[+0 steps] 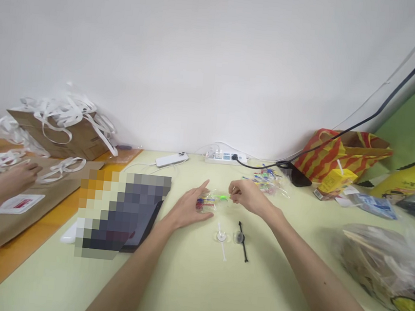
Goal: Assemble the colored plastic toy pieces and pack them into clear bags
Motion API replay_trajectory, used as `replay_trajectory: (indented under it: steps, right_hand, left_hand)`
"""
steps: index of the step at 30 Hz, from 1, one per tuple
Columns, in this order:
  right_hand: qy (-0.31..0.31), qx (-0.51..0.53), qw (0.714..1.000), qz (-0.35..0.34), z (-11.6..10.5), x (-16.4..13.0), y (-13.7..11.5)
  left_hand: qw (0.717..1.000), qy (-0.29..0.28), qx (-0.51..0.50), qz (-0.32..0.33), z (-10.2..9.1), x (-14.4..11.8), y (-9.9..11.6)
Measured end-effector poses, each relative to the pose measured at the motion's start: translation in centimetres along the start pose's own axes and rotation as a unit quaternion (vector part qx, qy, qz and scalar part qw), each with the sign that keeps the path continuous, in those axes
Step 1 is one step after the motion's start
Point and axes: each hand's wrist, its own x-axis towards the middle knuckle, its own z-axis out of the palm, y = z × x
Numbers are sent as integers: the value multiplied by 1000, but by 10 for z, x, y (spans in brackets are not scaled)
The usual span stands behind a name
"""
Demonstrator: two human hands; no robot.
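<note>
My left hand (191, 206) lies on the table with thumb and fingers spread, curving around a small clear plastic bag (208, 202) of thin coloured plastic pieces. My right hand (247, 194) is closed in a pinch just right of the bag; what its fingertips hold is hidden. A bright green plastic piece (221, 197) reaches from the bag towards those fingertips; I cannot tell if they touch it. Nearer me lie a white arrow-shaped spinner (221, 237) and a black arrow-shaped spinner (242, 241), each with a round clear middle.
Behind my right hand lies a pile of coloured plastic pieces (264, 178). A power strip (225, 157) and white phone (171, 160) sit by the wall. Left is a dark tablet (124, 221); right, a yellow drink carton (335, 183). Another person's hand (18, 179) is far left.
</note>
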Motion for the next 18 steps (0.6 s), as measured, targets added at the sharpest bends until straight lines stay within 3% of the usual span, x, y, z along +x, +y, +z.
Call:
replay_trajectory:
  steps: [12, 18]
  right_hand:
    - [68, -57, 995, -35, 38, 2, -11]
    - [82, -134, 987, -2, 49, 1, -12]
  left_hand:
    - [1000, -8, -18, 17, 5, -2, 15]
    - [1000, -6, -18, 21, 5, -2, 15]
